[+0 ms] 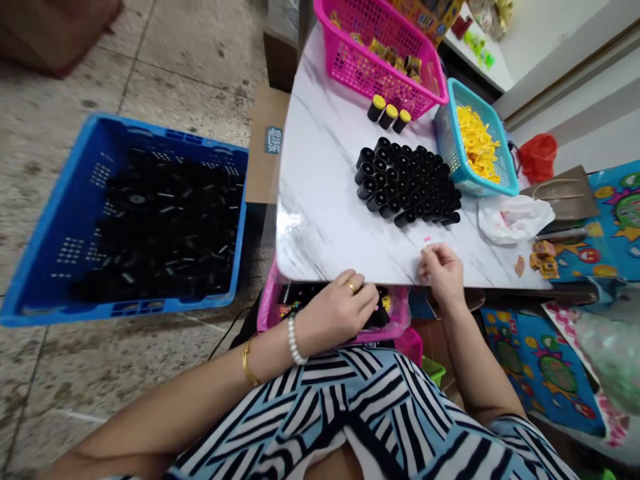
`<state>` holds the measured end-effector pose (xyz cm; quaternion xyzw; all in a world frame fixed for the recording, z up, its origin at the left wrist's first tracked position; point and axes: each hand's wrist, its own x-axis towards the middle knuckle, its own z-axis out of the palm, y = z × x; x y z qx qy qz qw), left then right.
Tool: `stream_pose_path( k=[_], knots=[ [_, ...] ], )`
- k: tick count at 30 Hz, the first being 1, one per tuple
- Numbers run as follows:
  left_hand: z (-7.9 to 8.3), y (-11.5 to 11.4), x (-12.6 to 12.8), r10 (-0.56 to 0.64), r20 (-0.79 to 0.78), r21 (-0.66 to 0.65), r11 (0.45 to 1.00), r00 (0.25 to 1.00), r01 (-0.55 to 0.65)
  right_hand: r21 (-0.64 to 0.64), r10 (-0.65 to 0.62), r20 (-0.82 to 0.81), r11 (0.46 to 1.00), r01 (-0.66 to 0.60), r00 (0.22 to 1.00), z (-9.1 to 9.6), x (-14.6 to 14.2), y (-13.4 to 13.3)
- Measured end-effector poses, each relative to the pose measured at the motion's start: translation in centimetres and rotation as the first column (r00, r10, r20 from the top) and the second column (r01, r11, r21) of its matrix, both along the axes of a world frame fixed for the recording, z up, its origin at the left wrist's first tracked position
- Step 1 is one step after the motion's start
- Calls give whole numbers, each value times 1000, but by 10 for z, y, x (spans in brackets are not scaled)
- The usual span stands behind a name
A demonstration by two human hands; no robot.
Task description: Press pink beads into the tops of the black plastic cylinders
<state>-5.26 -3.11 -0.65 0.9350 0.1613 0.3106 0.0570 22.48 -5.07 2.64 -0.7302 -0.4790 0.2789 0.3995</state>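
Observation:
My left hand point(340, 308) is curled over the pink tray point(267, 308) on my lap, its fingers closed on a black tube point(379, 316) at the tray's right end. My right hand point(443, 270) rests on the near edge of the white marble table point(320, 207), fingers pinched together; what they hold is too small to see. A tiny pink bit point(427, 239) lies just beyond it. A cluster of several black tubes point(407, 183) stands in the middle of the table. Three yellow-capped tubes point(389, 113) lie behind the cluster.
A blue crate point(60, 220) of black tubes sits on the floor at left. A pink basket point(380, 60) and a teal basket point(450, 143) of yellow caps stand at the table's far side. A white plastic bag point(513, 217) lies at right, a cardboard box point(265, 143) beside the table.

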Motion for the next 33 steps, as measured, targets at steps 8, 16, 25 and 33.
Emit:
stream_pose_path(
  k=[8, 16, 25, 33],
  knots=[
    [4, -6, 0, 35, -98, -15, 999, 995, -37, 107, 5, 569, 991, -80, 822, -12, 60, 28],
    [6, 12, 7, -108, -44, -142, 985, 993, 101, 97, 24, 481, 992, -80, 876, -5, 40, 19],
    [10, 48, 34, 331, 117, -545, 810, 936, -218, -14, 131, -397, 989, -148, 909, 9, -47, 36],
    [12, 37, 26, 408, 78, -526, 792, 909, -310, -142, 182, -318, 961, -237, 930, 28, -69, 40]
  ],
)
